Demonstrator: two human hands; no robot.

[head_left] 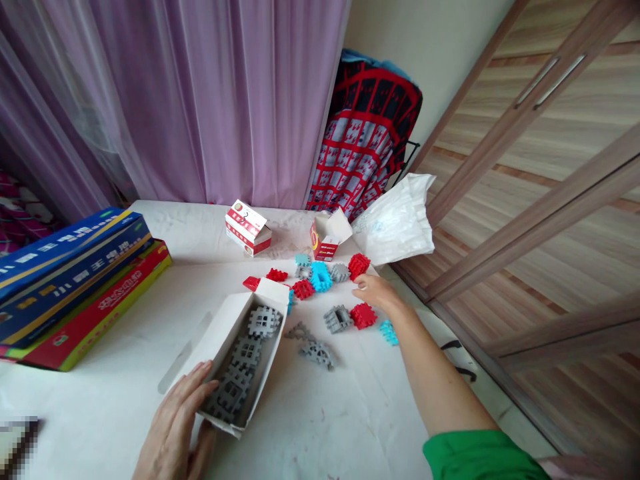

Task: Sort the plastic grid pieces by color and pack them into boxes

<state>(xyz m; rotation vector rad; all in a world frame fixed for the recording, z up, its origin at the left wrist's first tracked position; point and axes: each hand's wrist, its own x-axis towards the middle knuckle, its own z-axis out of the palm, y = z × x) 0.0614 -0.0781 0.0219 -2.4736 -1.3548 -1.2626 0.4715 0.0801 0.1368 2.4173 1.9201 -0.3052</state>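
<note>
A long open white cardboard box holds grey interlocking plastic blocks, laid in a row. My left hand grips the near end of this box, fingers over its left side. My right hand reaches across the table, partly curled with fingertips apart, holding nothing visible. Just beyond it sits a red block cluster, and nearer me a second red cluster beside a grey block cube. Blue blocks and smaller red blocks lie farther left. Loose grey pieces rest right of the box.
Two small red-and-white boxes, one closed-looking and one with raised flaps, stand at the back. A white plastic bag hangs by the table's far right corner. Stacked blue and red boxes occupy the left. Wooden wardrobe doors flank the right.
</note>
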